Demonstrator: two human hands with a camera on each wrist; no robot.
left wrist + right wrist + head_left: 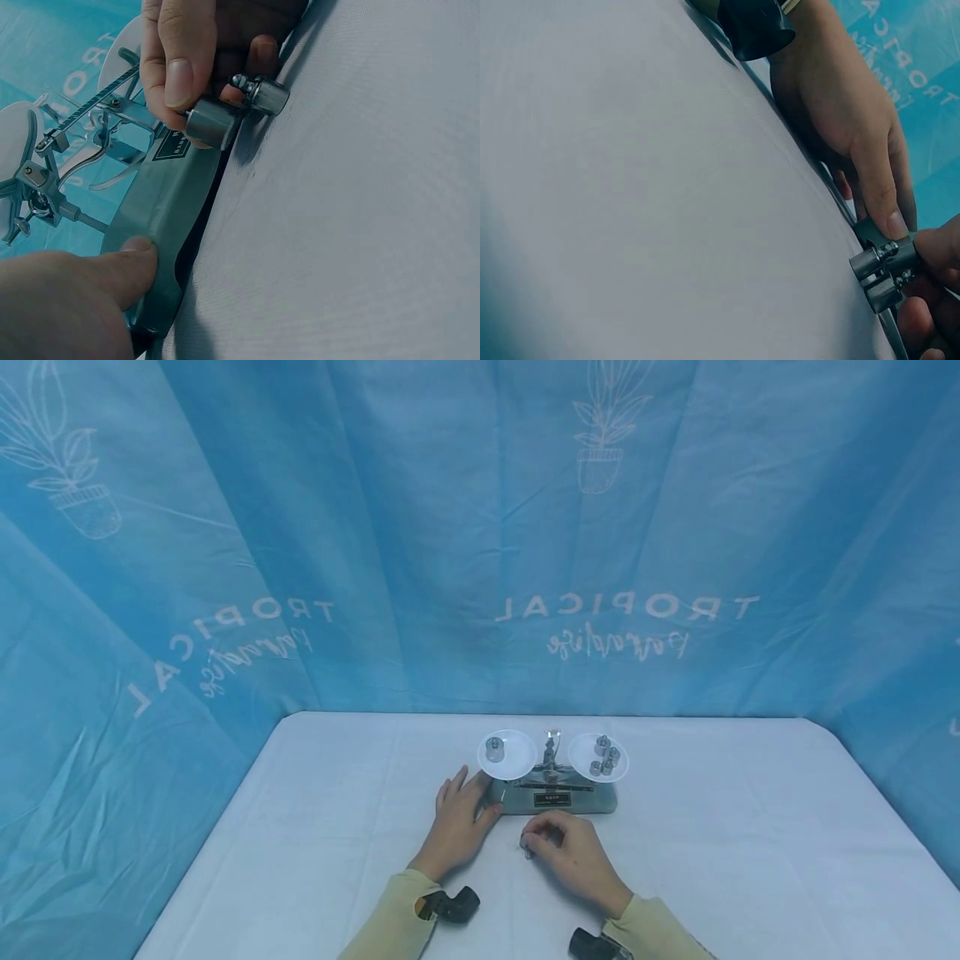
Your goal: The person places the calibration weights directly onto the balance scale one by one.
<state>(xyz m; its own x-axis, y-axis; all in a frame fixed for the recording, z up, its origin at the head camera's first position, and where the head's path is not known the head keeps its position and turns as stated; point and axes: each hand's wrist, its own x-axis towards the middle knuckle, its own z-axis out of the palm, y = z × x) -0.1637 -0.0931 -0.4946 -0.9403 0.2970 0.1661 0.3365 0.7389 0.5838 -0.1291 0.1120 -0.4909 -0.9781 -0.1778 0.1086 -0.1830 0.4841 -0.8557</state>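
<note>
While both hands work at the front of the balance, the entries stand thus:

Surface: white cloth-covered surface (pixel 300 827), blue printed curtain behind.

Balance: one grey metal two-pan balance scale (pixel 553 795), base resting on the surface, centre pointer upright.

Left pan: round white pan (pixel 507 755) — one small silver cylinder weight on it.

Right pan: round white pan (pixel 597 757) — about four small silver cylinder weights clustered, count uncertain from the head view.

Held weights: two silver knobbed cylinder weights (pixel 232 111), just in front of the balance base, at or barely above the surface.

Right hand: right hand (pixel 572 852) — grip closed, thumb and fingertips pinching the two held weights together.

Left hand: left hand (pixel 457 818) — fingers straight, grip holding nothing, thumb pressed against the left end of the base.

Risk, judged: two weights in one pinch sit side by side and could slip apart, one rolling off across the cloth.

Risk, judged: a knock from either hand against the base or a pan could tip the loaded pans and spill the clustered weights.
</note>
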